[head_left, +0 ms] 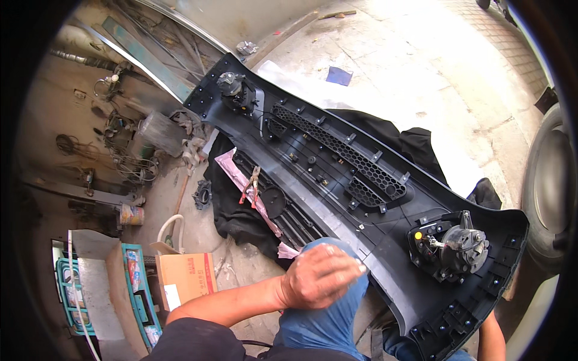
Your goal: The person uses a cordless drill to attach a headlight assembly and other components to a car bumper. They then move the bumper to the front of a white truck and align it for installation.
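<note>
A large black car bumper point(367, 243) lies inner side up across the view, from far left to near right. Above my blue-trousered knee, beside the bumper's near edge, my left hand point(322, 277) is closed, its fingers curled together. A tiny pale spot shows at the fingertips; I cannot make out what it is. My right forearm point(491, 337) comes up at the lower right, by the bumper's near right end, which hides the hand. Fog lamps sit at both ends: a round one point(463, 249) near me and another lamp point(230, 84) at the far end.
Red-handled pliers point(250, 185) rest on a pink strip point(238, 171) beside a slatted black grille point(289, 216). Black cloth point(232, 210) lies under the bumper. A cardboard box point(188, 274) and teal crates point(135, 283) stand left. A car wheel point(548, 180) is at right.
</note>
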Motion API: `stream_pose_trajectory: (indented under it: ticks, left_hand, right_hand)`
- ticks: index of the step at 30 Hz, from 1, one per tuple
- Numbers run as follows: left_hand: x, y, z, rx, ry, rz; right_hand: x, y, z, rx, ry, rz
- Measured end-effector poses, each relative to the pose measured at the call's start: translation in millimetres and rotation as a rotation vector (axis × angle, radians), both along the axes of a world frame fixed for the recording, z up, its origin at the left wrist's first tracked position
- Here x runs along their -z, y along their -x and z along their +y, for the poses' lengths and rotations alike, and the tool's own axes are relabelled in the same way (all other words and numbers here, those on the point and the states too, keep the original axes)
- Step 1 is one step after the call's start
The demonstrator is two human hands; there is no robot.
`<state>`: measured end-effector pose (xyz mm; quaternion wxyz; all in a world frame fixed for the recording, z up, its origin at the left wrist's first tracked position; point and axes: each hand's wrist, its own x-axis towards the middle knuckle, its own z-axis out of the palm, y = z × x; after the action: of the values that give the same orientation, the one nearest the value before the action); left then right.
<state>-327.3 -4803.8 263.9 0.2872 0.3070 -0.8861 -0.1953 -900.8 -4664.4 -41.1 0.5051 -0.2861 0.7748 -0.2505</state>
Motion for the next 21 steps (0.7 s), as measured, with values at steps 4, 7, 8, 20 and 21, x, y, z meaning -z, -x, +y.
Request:
stream_pose_trajectory:
  ticks: [4,7,8,20,21]
  left_hand:
    - [-39.8,6.5,16.0,0.094,0.004,-0.173]
    - [-74.5,9.1,23.5,0.157,-0.109,-0.239]
    - [-85.2,10.5,24.3,0.175,-0.133,-0.254]
    - [-161.1,71.9,67.3,0.059,-0.431,-0.52]
    - [-171.3,78.9,78.6,-0.017,-0.454,-0.547]
  right_hand:
    - [8.8,10.3,6.1,0.029,-0.031,-0.023]
    - [2.8,20.4,20.1,0.061,-0.088,-0.042]
    - [-0.7,21.9,24.0,0.09,-0.101,-0.062]
    - [-314.0,-66.6,90.6,0.143,-0.346,-0.255]
    - [-347.5,-67.7,101.8,0.041,-0.316,-0.246]
